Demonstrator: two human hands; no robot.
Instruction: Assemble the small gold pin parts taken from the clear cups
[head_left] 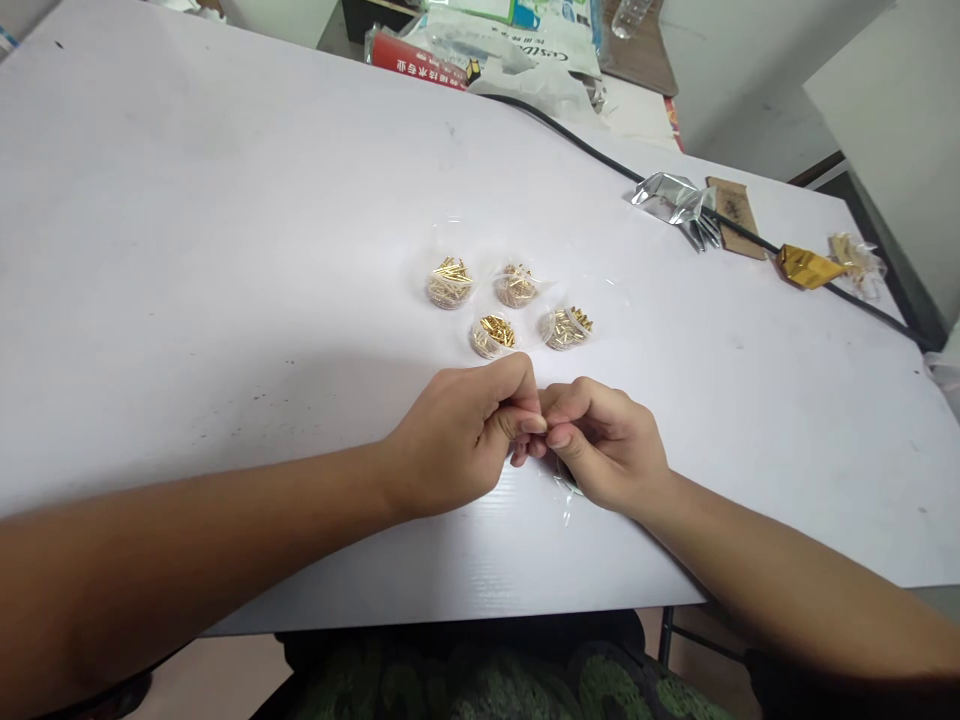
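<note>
My left hand (472, 430) and my right hand (607, 440) meet fingertip to fingertip above the white table (225, 250). Both are closed in a pinch, thumb against forefinger. Whatever sits between the fingertips is too small or too hidden to make out. Just beyond the hands stand clear round cups with small gold-coloured metal pieces: a cup of long pins (450, 284), a cup of fine pieces (516, 286), a cup of short pieces (495, 334) and a cup of stubby pieces (568, 328). Under my right hand a clear dish edge (568, 484) shows, mostly covered.
A black cable (585, 148) crosses the table's far right, passing silver foil (666, 196), a cardboard piece (738, 215) and a gold foil packet (808, 267). A small clear bag (859, 262) lies at the right. Plastic packages (517, 45) are piled past the far edge.
</note>
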